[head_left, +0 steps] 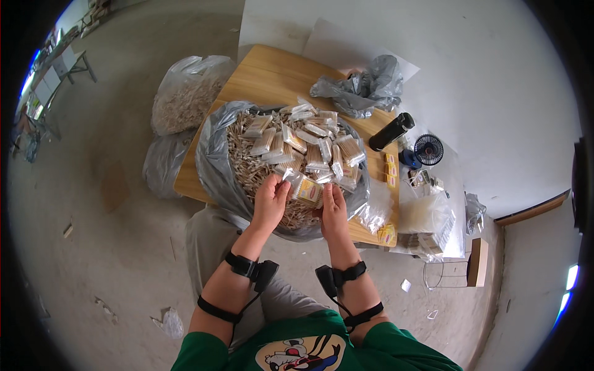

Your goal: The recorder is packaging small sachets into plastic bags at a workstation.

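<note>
Between my two hands is a clear plastic packet of cotton swabs with a yellow label facing up. My left hand is closed, pinching the packet's left end by its clear film. Fingers and thumb of my right hand close on the packet's right edge. Below it, a large grey plastic bag lies wide open on the table, full of loose cotton swabs. Several filled swab packets are heaped on top of the loose swabs, just beyond my hands.
The wooden table also bears a crumpled grey bag, a black bottle, yellow label cards and clear empty bags. At right stand a small fan and a stack of clear bags. A swab-filled sack stands left.
</note>
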Demonstrator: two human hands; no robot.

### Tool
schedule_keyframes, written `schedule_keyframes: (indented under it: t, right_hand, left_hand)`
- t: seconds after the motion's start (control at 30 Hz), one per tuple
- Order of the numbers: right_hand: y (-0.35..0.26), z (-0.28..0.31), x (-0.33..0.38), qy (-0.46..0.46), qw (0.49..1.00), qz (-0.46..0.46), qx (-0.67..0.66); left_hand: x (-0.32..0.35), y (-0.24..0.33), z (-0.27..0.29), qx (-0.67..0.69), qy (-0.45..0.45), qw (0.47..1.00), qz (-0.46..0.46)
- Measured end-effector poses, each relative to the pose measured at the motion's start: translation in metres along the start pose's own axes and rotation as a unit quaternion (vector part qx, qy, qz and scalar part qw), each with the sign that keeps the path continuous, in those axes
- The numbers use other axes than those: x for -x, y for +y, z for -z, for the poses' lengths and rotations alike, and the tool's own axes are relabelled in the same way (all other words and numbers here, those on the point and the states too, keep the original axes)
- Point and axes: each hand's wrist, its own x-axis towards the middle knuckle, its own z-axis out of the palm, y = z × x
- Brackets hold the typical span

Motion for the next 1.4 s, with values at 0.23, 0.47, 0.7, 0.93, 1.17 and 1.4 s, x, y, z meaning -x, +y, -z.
schedule_keyframes:
  t: [0.23, 0.47, 0.7, 0.93, 1.17, 1.4]
  right_hand:
    - [0.026, 0.01, -0.01, 0.067, 0.96, 0.188, 0.196]
    - [0.015, 0.021, -0.013, 0.136, 0.919, 0.21, 0.304]
    - [0.011, 0.018, -0.017, 0.12, 0.915, 0.201, 0.328]
    - [0.007, 0.014, -0.017, 0.119, 0.913, 0.19, 0.34]
    - [0.006, 0.019, -0.019, 0.132, 0.902, 0.218, 0.35]
    - [-0.002, 0.022, -0.021, 0.117, 0.835, 0.264, 0.469]
  left_hand:
    - [0.002, 0.004, -0.001, -0.029, -0.022, 0.998, 0.043]
    - [-0.006, 0.005, 0.007, -0.154, 0.072, 0.985, -0.027]
    - [-0.007, 0.01, 0.011, -0.235, 0.079, 0.967, -0.061]
    - [-0.008, 0.014, 0.014, -0.276, 0.087, 0.953, -0.086]
    - [-0.01, 0.013, 0.029, -0.308, 0.151, 0.934, -0.1]
    - [-0.02, 0.05, 0.034, -0.319, 0.11, 0.93, -0.149]
